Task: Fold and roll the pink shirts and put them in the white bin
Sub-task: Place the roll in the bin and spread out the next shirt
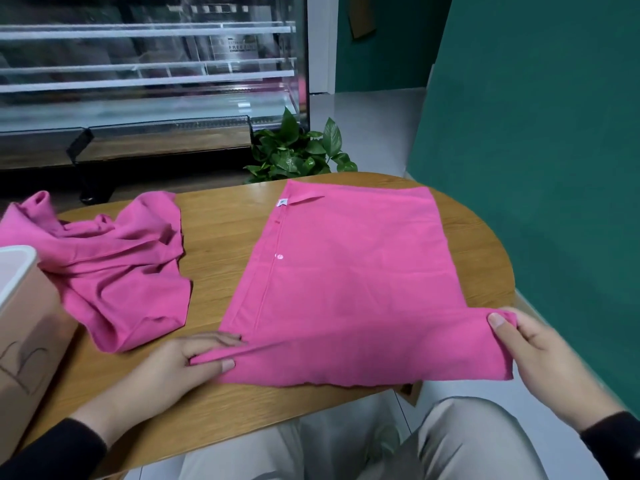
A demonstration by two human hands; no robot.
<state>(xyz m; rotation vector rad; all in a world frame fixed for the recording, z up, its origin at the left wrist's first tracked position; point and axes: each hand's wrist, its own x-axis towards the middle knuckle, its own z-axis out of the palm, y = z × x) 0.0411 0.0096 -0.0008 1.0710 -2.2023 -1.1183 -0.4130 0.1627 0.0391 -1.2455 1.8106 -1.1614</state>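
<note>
Two shirts: both pink, both on the table [221, 237], well apart from each other.
Flat shirt [346, 282]: folded to a long rectangle on the table's right half; long axis from near edge to far edge, leaning a little rightward; collar end with white tag pointing away, hem end toward the person; button placket along its left edge (two buttons visible).
Near edge: turned up into a low fold, running left to right between the hands.
Left hand [180, 365]: fingers nearly straight, lying on top of the fold's left end, thumb tucked under it, pinching the cloth.
Right hand [540, 351]: thumb on top, fingers curled beneath, gripping the fold's right corner, lifted just past the table edge.
Crumpled shirt [114, 265]: one heap on the table's left half, no clear axis, one part draped toward the bin.
Bin [17, 271]: one, at far left, only a white rim and pale wall in view, touching the heap; contents not visible.
Behind: one glass case [149, 74], one plant [298, 150], green wall [536, 168].
</note>
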